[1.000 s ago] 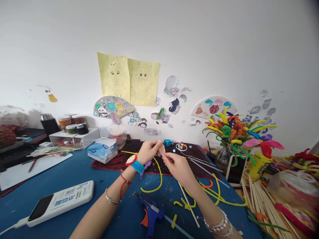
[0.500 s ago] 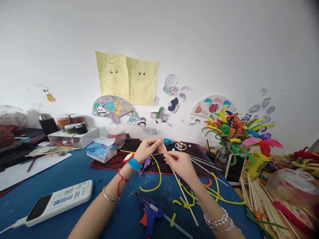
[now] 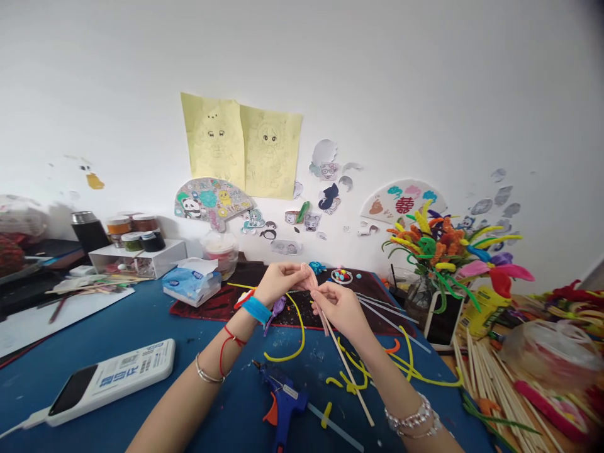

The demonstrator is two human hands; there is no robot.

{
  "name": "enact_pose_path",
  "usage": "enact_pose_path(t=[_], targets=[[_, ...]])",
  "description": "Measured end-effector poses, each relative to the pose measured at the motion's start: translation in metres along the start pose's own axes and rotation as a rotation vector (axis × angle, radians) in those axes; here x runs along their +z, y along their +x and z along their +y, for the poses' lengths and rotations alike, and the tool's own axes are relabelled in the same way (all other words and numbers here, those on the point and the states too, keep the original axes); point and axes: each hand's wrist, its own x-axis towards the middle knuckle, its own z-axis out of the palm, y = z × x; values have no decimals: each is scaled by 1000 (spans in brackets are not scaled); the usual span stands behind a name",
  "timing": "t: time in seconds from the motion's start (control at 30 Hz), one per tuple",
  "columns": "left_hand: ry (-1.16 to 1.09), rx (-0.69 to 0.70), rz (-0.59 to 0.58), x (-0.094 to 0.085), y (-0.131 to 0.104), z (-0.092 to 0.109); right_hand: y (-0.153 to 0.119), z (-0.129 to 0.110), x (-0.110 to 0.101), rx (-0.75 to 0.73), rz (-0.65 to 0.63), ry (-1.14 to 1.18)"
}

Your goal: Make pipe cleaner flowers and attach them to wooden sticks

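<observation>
Both my hands are raised over the middle of the table, close together. Between them is a pale pink pipe cleaner piece [image 3: 310, 277], bent into a loop, with its two tails [image 3: 324, 324] hanging below my right hand. My left hand [image 3: 282, 283] is closed in a pinch on the loop's upper end. Thumb and fingers of my right hand [image 3: 337, 307] pinch the lower part, where a thin wooden stick [image 3: 352, 374] runs down to the right. Exactly how the stick meets the pink piece is hidden by the fingers.
A blue glue gun [image 3: 283, 399] lies in front of my hands, near yellow pipe cleaners [image 3: 410, 371]. A power bank [image 3: 117, 384] and tissue pack [image 3: 191, 282] are left. At right stand a pipe cleaner bouquet [image 3: 443, 245], a phone [image 3: 443, 319] and wooden sticks [image 3: 504, 384].
The pink piece's two tails now show below my right hand, apart from the stick. My fingers have shifted slightly on the loop, which shows more openly; both hands stay in nearly the same place.
</observation>
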Motion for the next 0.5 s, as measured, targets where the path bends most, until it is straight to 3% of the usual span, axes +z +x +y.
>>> enact_pose_path(t=[0.1, 0.33, 0.5], targets=[[-104, -24, -47, -2, -1, 2, 2, -1, 0, -10, -47, 70], [118, 116, -157, 1, -10, 13, 1, -7, -2, -49, -232, 185], [477, 238, -55, 10, -22, 30, 2, -4, -5, -32, -205, 113]])
